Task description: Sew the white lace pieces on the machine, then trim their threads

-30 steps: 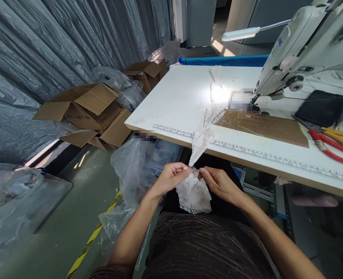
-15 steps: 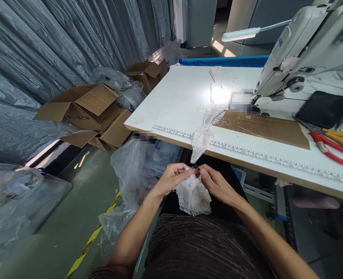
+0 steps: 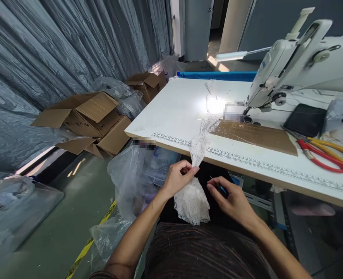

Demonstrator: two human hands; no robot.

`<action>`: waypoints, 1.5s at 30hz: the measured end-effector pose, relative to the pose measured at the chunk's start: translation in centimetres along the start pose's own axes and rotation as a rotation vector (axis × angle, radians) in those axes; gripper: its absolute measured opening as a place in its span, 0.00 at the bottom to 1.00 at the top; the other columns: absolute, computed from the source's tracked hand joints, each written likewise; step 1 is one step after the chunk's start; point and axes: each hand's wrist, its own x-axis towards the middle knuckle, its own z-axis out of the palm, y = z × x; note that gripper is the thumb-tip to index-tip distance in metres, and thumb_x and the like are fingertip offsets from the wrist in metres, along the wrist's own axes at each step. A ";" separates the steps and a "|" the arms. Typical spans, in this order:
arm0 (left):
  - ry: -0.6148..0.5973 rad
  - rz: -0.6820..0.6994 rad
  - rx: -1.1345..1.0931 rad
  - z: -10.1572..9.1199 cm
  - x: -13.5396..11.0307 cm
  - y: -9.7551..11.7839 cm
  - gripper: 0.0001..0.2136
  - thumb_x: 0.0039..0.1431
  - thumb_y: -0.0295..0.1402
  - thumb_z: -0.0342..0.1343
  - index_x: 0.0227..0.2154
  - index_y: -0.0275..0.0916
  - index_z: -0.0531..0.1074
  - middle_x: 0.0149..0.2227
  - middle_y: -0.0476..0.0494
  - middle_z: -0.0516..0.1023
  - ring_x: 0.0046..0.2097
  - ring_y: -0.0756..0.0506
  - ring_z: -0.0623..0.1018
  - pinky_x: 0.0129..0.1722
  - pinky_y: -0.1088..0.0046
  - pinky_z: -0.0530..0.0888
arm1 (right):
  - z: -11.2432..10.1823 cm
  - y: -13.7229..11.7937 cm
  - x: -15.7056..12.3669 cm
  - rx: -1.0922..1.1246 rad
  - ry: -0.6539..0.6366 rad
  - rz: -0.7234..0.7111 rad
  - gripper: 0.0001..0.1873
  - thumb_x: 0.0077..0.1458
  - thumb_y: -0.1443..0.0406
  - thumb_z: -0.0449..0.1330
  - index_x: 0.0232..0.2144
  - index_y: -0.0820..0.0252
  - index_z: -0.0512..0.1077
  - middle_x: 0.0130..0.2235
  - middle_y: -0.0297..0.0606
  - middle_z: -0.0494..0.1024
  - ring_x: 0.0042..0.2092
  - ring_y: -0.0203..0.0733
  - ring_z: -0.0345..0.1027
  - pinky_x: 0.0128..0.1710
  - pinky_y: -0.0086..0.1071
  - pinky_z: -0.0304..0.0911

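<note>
My left hand point(image 3: 177, 179) is closed, pinching a strip of white lace point(image 3: 192, 197) in front of my lap. The lace runs up from my fingers over the table edge onto the white sewing table point(image 3: 177, 112), and its loose end hangs bunched below my hand. My right hand point(image 3: 232, 199) is a little to the right, apart from the lace, closed round a small thin tool point(image 3: 217, 184) with a dark metal tip and a blue part showing. The tip points up and left toward the lace.
A white sewing machine point(image 3: 290, 66) stands at the table's right, with a brown board point(image 3: 255, 133), red and yellow scissors point(image 3: 324, 153) and a black pad point(image 3: 305, 120). Printed rulers line the front edge. Clear plastic bags point(image 3: 136, 174) and open cardboard boxes point(image 3: 87, 116) lie on the floor at left.
My right hand has drawn away to the right and down from the lace with the small tool. My left hand keeps its pinch. The view has tilted up slightly.
</note>
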 end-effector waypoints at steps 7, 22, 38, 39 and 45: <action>-0.390 0.391 0.263 1.7 -4.8 1.0 0.13 0.64 0.37 0.51 0.26 0.40 0.75 0.27 0.41 0.73 0.32 0.44 0.71 0.38 0.66 0.68 | 1.3 -1.7 0.6 -0.164 0.278 0.081 0.18 0.56 0.50 0.59 0.39 0.58 0.69 0.29 0.36 0.76 0.25 0.38 0.66 0.25 0.30 0.60; -0.583 -0.213 -0.772 0.5 -1.4 -0.8 0.22 0.47 0.51 0.65 0.33 0.34 0.77 0.41 0.38 0.77 0.43 0.41 0.76 0.45 0.66 0.71 | 1.6 -2.2 -2.0 0.263 -0.170 -0.072 0.11 0.62 0.60 0.54 0.35 0.59 0.74 0.29 0.34 0.73 0.29 0.35 0.64 0.31 0.28 0.61; -0.388 -0.352 -0.451 -1.2 -2.9 -0.5 0.20 0.49 0.47 0.67 0.30 0.31 0.78 0.23 0.49 0.73 0.23 0.56 0.64 0.22 0.81 0.58 | 2.0 -0.2 2.4 0.013 -0.181 0.029 0.27 0.67 0.49 0.43 0.25 0.58 0.67 0.22 0.31 0.66 0.25 0.35 0.56 0.27 0.31 0.51; -0.384 -0.351 -0.442 -1.2 -2.9 -0.4 0.20 0.49 0.47 0.67 0.30 0.31 0.78 0.23 0.49 0.73 0.23 0.56 0.64 0.22 0.81 0.57 | 2.0 -0.1 2.4 0.008 -0.161 0.045 0.27 0.67 0.49 0.43 0.26 0.58 0.67 0.22 0.31 0.66 0.25 0.35 0.57 0.27 0.31 0.51; -0.414 -0.352 -0.405 -1.4 -2.7 -0.2 0.20 0.51 0.48 0.65 0.32 0.31 0.77 0.25 0.48 0.73 0.24 0.55 0.65 0.22 0.81 0.58 | 1.8 0.5 0.9 0.007 -0.214 0.005 0.25 0.68 0.51 0.41 0.28 0.58 0.66 0.23 0.31 0.66 0.25 0.35 0.56 0.26 0.31 0.49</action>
